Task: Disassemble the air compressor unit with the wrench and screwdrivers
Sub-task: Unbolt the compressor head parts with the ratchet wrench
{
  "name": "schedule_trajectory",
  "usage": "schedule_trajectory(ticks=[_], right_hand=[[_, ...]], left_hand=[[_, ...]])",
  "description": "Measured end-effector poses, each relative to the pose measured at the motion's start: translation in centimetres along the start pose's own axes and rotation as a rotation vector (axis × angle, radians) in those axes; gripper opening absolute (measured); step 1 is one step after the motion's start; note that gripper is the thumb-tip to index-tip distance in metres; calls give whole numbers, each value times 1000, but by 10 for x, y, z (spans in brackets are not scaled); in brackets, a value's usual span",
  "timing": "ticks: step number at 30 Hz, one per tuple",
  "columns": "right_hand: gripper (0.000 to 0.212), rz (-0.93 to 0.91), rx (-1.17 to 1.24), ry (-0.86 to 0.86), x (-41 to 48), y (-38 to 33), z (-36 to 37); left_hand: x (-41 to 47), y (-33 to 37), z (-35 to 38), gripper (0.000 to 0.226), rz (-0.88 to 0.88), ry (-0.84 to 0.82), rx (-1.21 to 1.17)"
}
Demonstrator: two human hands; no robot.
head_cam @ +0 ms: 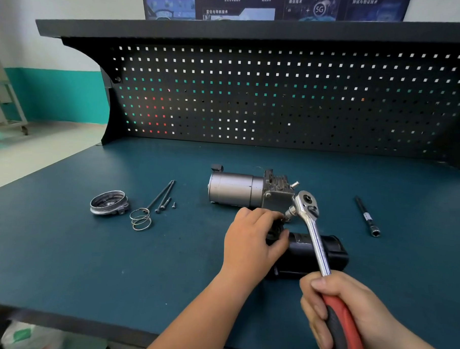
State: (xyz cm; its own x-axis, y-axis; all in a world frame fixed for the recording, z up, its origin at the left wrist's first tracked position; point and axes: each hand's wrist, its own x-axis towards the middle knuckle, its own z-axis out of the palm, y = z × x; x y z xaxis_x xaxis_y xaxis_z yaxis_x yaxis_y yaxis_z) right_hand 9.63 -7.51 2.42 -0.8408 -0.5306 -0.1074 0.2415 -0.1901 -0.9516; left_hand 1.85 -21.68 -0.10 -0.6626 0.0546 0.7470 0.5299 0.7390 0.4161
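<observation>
A black cylindrical part of the compressor (312, 254) lies on the blue bench top, near the middle. My left hand (252, 241) grips its left end, fingers curled over a black fitting. My right hand (349, 314) holds the red and black handle of a chrome ratchet wrench (313, 230). The wrench head (305, 204) with a small socket points at the fitting by my left fingertips. Behind lies the silver motor body with its finned head (238, 192).
To the left lie a round metal cap (107, 203), a coil spring (140, 219), two long bolts (162, 195) and small screws (169, 203). A black extension bar (366, 216) lies to the right. A black pegboard (279, 97) stands behind the bench.
</observation>
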Motion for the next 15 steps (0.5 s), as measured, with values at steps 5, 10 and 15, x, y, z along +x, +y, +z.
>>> schedule_trajectory(ticks=[5, 10, 15], right_hand=[[31, 11, 105, 5, -1, -3, -2], [31, -7, 75, -11, -1, 0, -4], [30, -23, 59, -43, -1, 2, -6]], left_hand=[[0, 2, 1, 21, -8, 11, -3], [0, 2, 0, 20, -23, -5, 3], [-1, 3, 0, 20, -18, -14, -4]])
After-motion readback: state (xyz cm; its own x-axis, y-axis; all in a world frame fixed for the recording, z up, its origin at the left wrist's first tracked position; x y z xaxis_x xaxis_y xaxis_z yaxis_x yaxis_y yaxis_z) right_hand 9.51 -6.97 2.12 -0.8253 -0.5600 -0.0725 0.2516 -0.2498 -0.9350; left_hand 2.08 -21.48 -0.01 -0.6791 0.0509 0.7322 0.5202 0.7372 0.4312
